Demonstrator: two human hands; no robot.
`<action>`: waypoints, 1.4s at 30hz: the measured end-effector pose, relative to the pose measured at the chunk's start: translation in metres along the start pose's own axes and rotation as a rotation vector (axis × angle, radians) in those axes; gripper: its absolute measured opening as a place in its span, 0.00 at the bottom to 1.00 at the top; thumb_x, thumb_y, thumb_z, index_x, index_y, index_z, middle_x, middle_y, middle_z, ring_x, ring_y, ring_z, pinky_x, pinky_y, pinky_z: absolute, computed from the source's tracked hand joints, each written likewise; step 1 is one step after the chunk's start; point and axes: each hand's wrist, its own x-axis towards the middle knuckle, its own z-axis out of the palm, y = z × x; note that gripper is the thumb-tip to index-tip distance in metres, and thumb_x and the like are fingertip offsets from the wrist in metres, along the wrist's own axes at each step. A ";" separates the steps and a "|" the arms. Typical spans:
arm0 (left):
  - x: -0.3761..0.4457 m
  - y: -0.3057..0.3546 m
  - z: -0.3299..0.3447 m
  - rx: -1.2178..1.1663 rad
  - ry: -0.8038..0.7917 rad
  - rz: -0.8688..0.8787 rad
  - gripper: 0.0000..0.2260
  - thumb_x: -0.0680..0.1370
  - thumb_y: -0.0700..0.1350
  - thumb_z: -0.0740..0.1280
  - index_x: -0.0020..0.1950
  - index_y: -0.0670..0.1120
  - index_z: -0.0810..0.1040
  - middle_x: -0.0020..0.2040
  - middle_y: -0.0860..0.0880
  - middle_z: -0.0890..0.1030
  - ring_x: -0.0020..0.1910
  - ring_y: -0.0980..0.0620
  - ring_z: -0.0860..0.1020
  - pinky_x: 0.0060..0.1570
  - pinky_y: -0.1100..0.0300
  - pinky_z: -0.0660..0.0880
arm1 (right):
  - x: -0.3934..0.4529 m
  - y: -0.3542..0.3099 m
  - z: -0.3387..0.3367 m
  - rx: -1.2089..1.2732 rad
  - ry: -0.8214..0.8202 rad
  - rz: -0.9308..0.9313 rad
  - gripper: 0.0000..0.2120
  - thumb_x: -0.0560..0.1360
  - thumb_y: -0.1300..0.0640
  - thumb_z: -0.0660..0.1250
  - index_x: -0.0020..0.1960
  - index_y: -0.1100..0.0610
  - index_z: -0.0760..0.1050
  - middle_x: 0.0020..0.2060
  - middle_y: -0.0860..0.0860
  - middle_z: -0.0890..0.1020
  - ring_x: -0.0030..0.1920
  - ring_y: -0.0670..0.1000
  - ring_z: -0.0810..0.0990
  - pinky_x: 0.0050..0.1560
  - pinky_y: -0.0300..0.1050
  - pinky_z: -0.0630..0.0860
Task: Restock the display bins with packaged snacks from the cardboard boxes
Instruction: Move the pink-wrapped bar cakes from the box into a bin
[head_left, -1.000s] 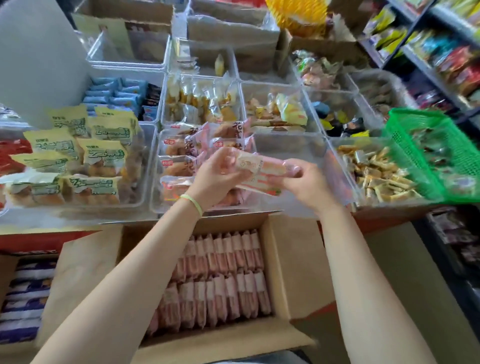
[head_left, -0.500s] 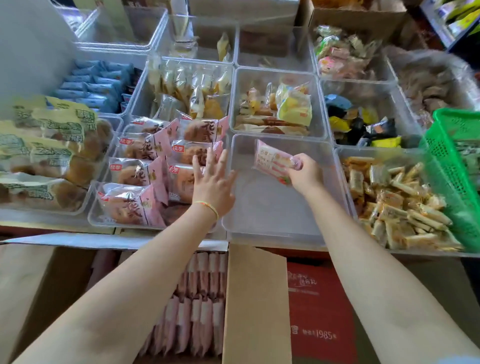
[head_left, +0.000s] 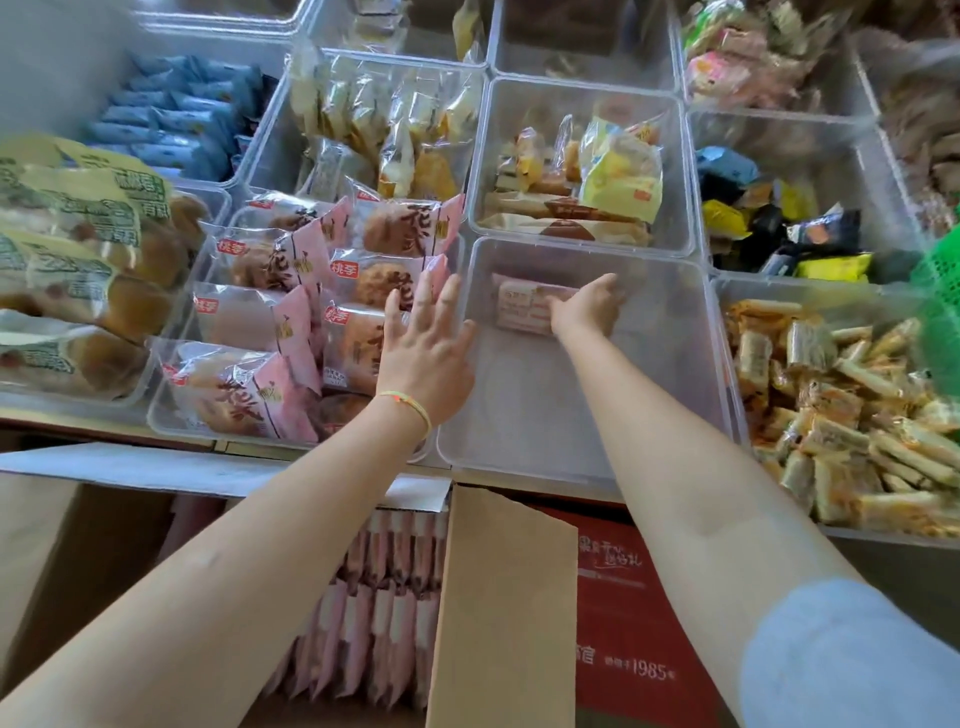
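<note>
A clear plastic bin (head_left: 675, 374) stands at the front middle of the display. Inside it, at the far end, my right hand (head_left: 584, 309) grips a small stack of pink snack packets (head_left: 522, 309) low against the bin's floor. My left hand (head_left: 428, 348) hovers with fingers spread straight at the bin's left rim, over the pink-wrapped cakes (head_left: 270, 317). Below the display, an open cardboard box (head_left: 506, 597) holds rows of the same pink snack packets (head_left: 384, 613) standing on edge.
Neighbouring clear bins hold yellow-labelled breads (head_left: 78, 249), blue packets (head_left: 171, 130), yellow pastry packs (head_left: 618, 171), dark and yellow candies (head_left: 779, 228) and orange-striped bars (head_left: 841, 410). A green basket (head_left: 940, 312) overlaps the right edge. A red carton (head_left: 639, 613) sits beside the box.
My right hand has lowered the pink packets from above the bin down to its far end. My left hand let go of them earlier and now hovers at the bin's left rim.
</note>
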 end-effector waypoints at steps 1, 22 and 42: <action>0.000 0.000 0.000 0.002 -0.011 -0.004 0.18 0.76 0.47 0.62 0.66 0.53 0.73 0.81 0.45 0.47 0.79 0.41 0.41 0.74 0.37 0.43 | 0.000 -0.001 0.000 0.014 0.018 0.012 0.30 0.75 0.54 0.74 0.68 0.61 0.61 0.70 0.62 0.66 0.67 0.62 0.73 0.61 0.51 0.73; -0.046 0.037 -0.032 -0.255 -0.586 0.301 0.13 0.78 0.58 0.64 0.57 0.55 0.83 0.55 0.53 0.83 0.53 0.50 0.80 0.55 0.55 0.77 | -0.143 0.057 -0.119 -0.306 -0.749 -0.310 0.11 0.78 0.48 0.68 0.58 0.51 0.79 0.50 0.45 0.82 0.51 0.45 0.81 0.49 0.41 0.76; -0.060 0.049 -0.017 -0.153 -0.512 0.180 0.14 0.80 0.59 0.62 0.59 0.57 0.81 0.58 0.51 0.81 0.56 0.46 0.79 0.48 0.59 0.70 | -0.162 0.115 -0.082 -0.873 -0.323 -0.552 0.15 0.72 0.73 0.58 0.47 0.54 0.71 0.43 0.53 0.78 0.40 0.57 0.72 0.38 0.44 0.65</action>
